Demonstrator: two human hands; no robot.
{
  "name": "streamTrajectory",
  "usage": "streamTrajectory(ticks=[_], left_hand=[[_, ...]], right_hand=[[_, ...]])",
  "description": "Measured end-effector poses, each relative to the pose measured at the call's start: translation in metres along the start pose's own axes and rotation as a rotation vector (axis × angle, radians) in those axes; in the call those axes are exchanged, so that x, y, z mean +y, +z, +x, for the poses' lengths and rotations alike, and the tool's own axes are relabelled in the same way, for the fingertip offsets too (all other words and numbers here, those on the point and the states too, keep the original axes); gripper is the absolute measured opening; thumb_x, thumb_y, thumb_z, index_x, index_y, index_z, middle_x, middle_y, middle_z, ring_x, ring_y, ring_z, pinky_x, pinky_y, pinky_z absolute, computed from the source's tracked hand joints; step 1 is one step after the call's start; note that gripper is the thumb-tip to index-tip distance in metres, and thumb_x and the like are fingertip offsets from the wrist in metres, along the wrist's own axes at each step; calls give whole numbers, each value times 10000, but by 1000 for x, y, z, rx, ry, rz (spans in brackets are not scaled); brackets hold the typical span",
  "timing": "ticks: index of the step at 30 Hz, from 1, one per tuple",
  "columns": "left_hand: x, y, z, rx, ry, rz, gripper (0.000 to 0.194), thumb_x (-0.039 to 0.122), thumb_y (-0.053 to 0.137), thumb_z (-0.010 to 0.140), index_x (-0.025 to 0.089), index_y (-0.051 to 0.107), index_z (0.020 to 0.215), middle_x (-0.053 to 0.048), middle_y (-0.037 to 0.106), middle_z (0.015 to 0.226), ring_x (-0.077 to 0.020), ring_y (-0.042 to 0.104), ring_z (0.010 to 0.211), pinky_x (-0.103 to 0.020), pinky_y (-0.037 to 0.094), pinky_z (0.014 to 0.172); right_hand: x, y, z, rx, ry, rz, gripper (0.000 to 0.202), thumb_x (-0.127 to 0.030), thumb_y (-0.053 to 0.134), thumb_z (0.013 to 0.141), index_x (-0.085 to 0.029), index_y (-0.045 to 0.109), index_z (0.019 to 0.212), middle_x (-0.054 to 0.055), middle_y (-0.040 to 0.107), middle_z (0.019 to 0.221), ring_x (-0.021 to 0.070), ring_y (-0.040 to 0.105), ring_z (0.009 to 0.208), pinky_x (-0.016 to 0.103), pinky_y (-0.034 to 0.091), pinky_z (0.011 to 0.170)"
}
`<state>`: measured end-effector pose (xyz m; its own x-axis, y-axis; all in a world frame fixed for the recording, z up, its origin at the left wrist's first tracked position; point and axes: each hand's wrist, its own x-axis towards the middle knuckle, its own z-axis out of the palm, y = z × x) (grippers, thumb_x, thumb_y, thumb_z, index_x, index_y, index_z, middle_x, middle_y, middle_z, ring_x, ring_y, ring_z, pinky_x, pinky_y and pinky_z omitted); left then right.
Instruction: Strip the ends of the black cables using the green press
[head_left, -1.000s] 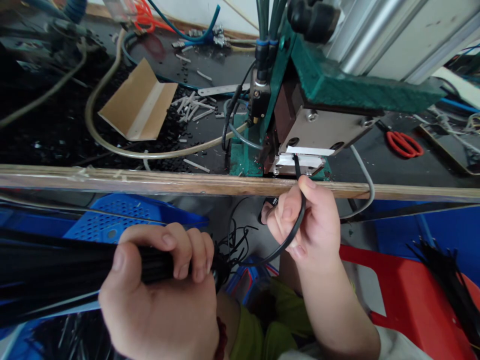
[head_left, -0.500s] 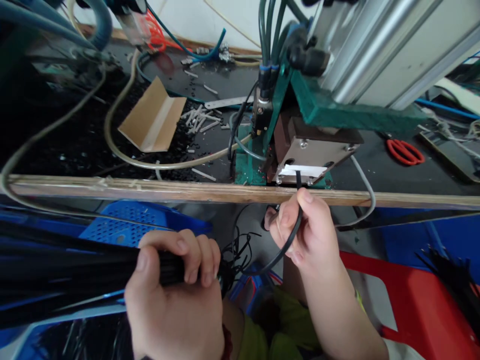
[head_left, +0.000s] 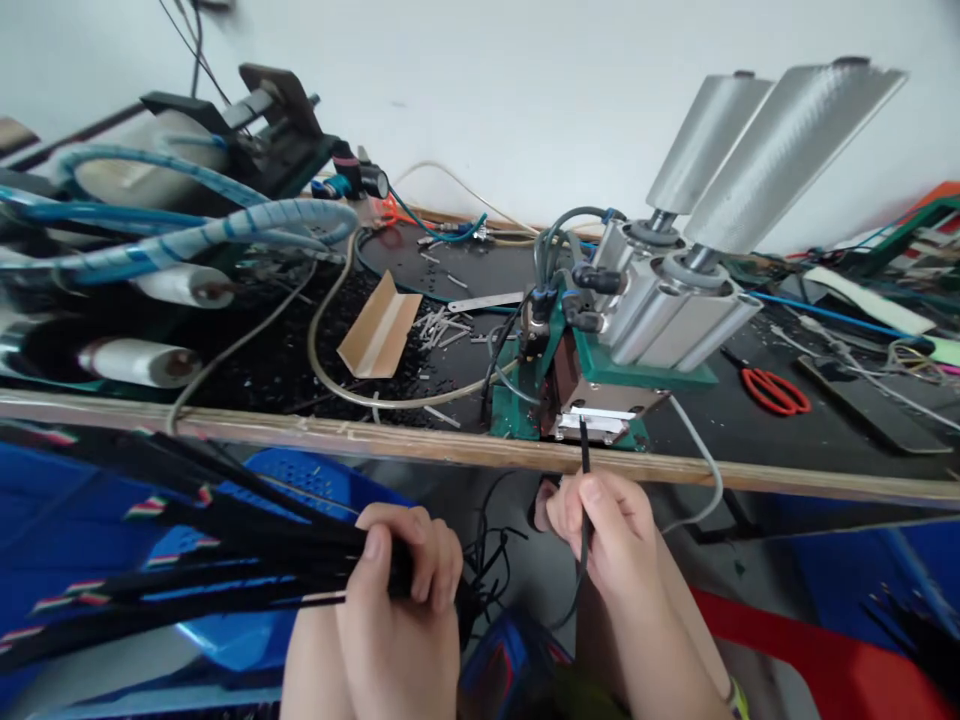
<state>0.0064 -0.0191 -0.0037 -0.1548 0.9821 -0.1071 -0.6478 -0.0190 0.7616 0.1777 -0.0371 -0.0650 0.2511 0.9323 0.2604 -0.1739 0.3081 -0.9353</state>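
My left hand [head_left: 409, 580] is closed round a thick bundle of black cables [head_left: 262, 560], whose stripped ends with red, green and white wires fan out to the left. Between the thumb and fingers of my right hand [head_left: 607, 520] is one black cable [head_left: 585, 455]. Its upper end meets the white strip at the front opening of the metal press [head_left: 607, 385], at the bench edge. The cable's lower part curves down below that hand. Whether the cable tip is inside the press cannot be made out.
Silver cylinders [head_left: 667, 300] rise above the press. Red-handled scissors [head_left: 772, 390] lie right of it; folded cardboard [head_left: 380, 330] and grey scraps lie left. A wooden edge [head_left: 420, 445] runs along the bench. Below are a blue stool [head_left: 247, 610] and a red stool [head_left: 787, 640].
The view has tilted up, showing more wall and the cylinder tops. The cable in my right hand is now straighter towards the press. Two silver cylinder tops and the left machine have come into view.
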Motion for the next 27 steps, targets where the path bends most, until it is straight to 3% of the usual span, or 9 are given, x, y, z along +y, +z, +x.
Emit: streamTrajectory(ticks=[6,14,18,21,24,27], left_hand=[[-2,-4,-4,-44,-41,9,386,412,849,915,209,634,667,73,307,458,-84,269,374,-212,317,396],[-10,-16,-10,-178,-40,75,311,459,829,992,181,795,857,105,259,494,-64,189,422,-202,216,427],[-7,-23,-15,-162,-49,159,320,504,862,963,185,852,943,87,321,537,-72,253,456,-203,263,436],[-6,-24,-18,-153,-41,244,303,498,899,926,200,873,975,39,487,601,-95,396,507,-209,326,460],[-4,-22,-17,-121,6,306,210,424,893,917,216,862,930,-15,647,718,-141,552,604,-234,435,535],[6,-29,-11,-89,75,405,119,299,899,863,224,813,830,-30,675,717,-188,602,622,-275,465,546]], right_hand=[[-23,26,-11,-235,-149,-168,537,-485,608,1145,-208,697,694,-5,581,540,116,522,469,266,360,501],[-30,44,-17,-427,-326,-376,569,-468,477,1216,-219,616,723,-32,602,591,95,577,535,235,419,578],[-28,50,-20,-490,-334,-452,594,-486,445,1226,-218,583,714,-29,615,599,98,585,563,242,414,601],[-27,51,-21,-524,-326,-495,611,-481,419,1232,-220,530,691,-30,587,583,101,542,551,267,375,590],[-26,51,-22,-542,-309,-502,586,-450,429,1230,-222,517,698,-32,573,596,106,524,573,276,368,608],[-21,53,-23,-539,-268,-475,536,-400,483,1211,-226,501,704,-48,519,603,104,485,578,276,345,606]])
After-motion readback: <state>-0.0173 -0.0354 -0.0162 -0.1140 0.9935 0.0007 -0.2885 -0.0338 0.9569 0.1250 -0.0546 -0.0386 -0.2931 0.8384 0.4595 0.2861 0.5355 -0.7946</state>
